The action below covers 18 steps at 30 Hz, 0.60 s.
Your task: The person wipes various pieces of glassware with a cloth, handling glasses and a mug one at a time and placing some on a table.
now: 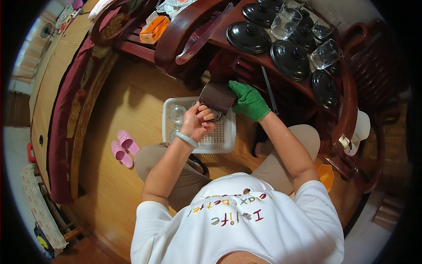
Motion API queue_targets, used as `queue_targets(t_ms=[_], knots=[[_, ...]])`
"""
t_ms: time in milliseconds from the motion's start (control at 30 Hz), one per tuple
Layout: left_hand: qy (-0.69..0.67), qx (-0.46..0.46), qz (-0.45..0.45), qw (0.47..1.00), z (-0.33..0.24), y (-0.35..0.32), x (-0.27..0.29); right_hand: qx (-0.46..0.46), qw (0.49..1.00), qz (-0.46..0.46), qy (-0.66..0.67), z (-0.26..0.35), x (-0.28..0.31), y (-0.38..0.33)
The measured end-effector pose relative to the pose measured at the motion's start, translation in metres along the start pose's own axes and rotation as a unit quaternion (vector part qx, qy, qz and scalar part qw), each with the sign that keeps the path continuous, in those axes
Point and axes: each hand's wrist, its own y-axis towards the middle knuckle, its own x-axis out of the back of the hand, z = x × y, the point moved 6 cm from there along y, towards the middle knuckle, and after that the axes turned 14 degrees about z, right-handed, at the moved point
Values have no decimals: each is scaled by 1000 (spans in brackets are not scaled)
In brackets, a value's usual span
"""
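A dark brown mug [216, 97] is held over a white slotted plastic basket [222, 140] on the wooden floor. My left hand [198, 122], bare with a pale green bangle on the wrist, grips the mug at its near side by the handle. My right hand [249, 100], in a green glove, presses against the mug's far right side. A clear glass [177, 114] lies in the basket's left part.
A dark wooden table [281, 75] ahead carries several black lids [249, 38] and clear glasses [285, 22]. Pink slippers [123, 147] lie on the floor to the left, beside a long wooden bench with a maroon cushion [66, 123]. An orange tub [326, 174] sits right of my knee.
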Motion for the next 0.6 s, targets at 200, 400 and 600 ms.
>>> queue_targets(t_ms=[200,400,600], knots=[[7,3,5,1000,-2,2,4,154,985,19,-76,44,8,1],[40,12,-4,999,9,3,4,227,968,25,-107,52,10,-9],[52,25,-29,998,17,3,3,-112,962,105,-225,43,-10,14]])
